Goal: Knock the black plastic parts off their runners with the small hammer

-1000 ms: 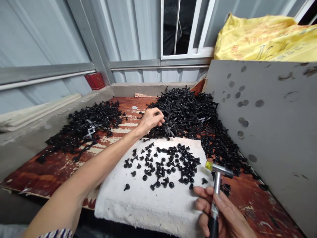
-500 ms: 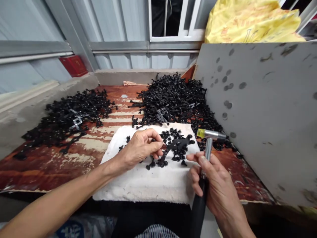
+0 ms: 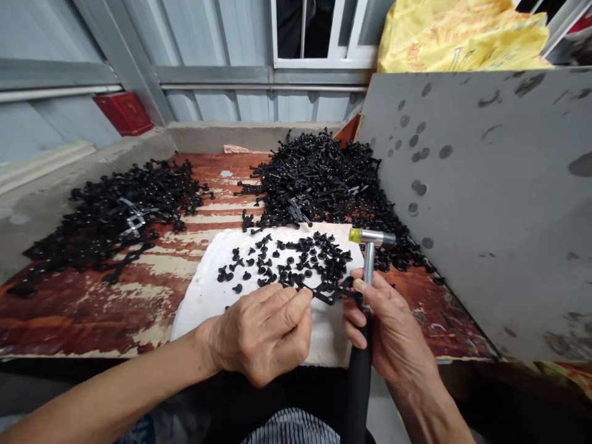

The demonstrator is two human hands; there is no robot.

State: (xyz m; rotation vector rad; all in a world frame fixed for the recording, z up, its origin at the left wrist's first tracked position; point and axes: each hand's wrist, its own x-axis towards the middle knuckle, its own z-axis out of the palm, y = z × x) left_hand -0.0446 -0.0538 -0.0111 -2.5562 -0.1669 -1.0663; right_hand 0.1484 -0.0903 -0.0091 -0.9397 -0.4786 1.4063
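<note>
My left hand [image 3: 268,330] is closed, pinching one end of a black jointed linkage [image 3: 326,292] with small shiny rivets. The linkage's other end reaches my right hand [image 3: 400,320], near the thumb and forefinger; whether those fingers grip it I cannot tell. A small two-faced mallet [image 3: 370,265] stands upright in my right hand, with a clear yellow face on the left, a dark face on the right and a black grip. Below the linkage lies a white cloth pad [image 3: 198,314], on which many small black studs [image 3: 309,256] are scattered.
Behind the pad rises a big heap of black linkages [image 3: 319,176]. Another heap [image 3: 134,209] lies at left on the worn red-brown tabletop [image 3: 180,268]. A grey spotted board [image 3: 476,203] closes off the right side. A red box [image 3: 124,113] and yellow bag [image 3: 462,37] are farther back.
My left hand has drawn back towards me with the linkage, which has come up off the studs and now spans both hands. My right hand still holds the mallet, its fingers more closed.
</note>
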